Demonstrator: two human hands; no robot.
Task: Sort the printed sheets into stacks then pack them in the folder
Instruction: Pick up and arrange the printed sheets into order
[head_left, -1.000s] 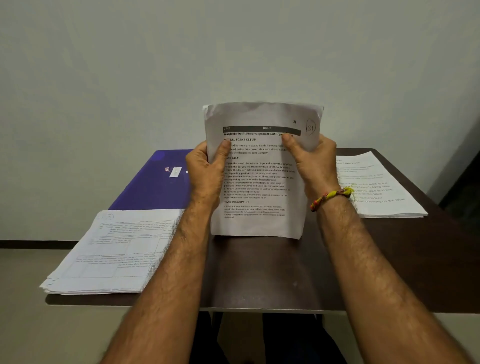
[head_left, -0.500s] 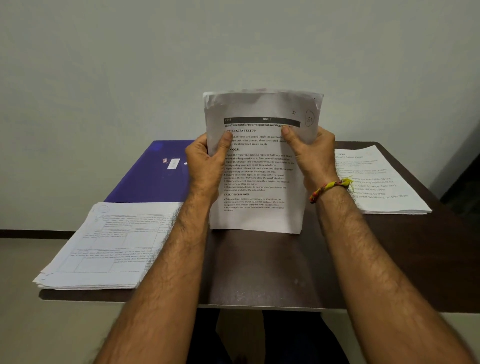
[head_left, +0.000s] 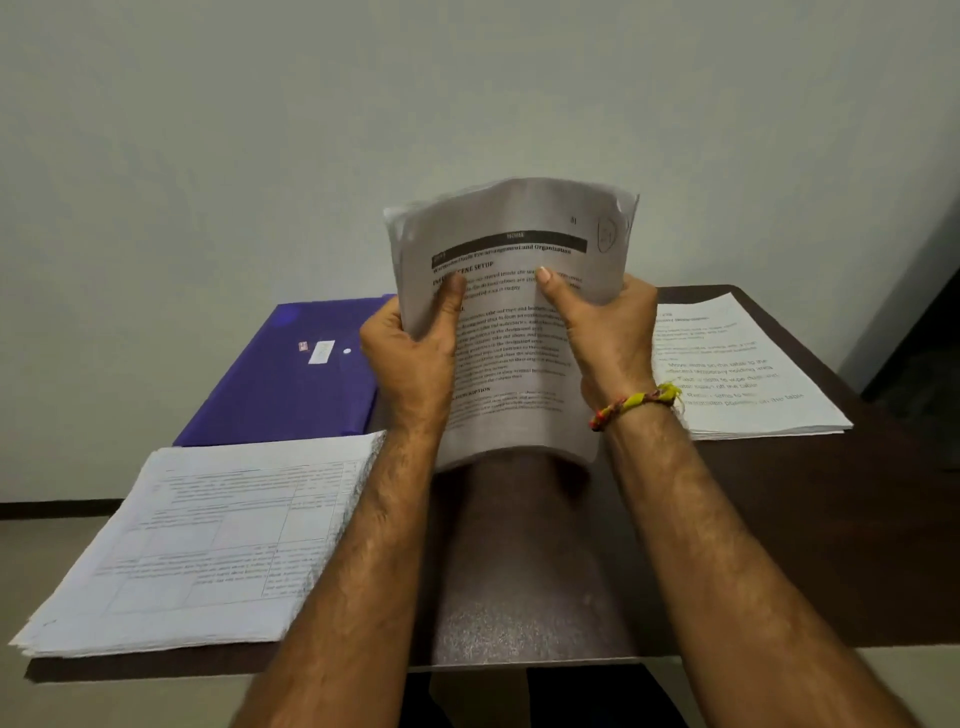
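Both hands (head_left: 415, 358) (head_left: 608, 332) grip sheet bundle (head_left: 511, 322) (thumbs in front).

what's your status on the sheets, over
Left hand and right hand both grip the bundle of sheets, upright above the table. Purple folder shut. Nothing in the way.

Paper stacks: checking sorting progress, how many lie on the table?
2: the left stack at the table's near-left corner, the right stack far right. A third bundle is held upright.
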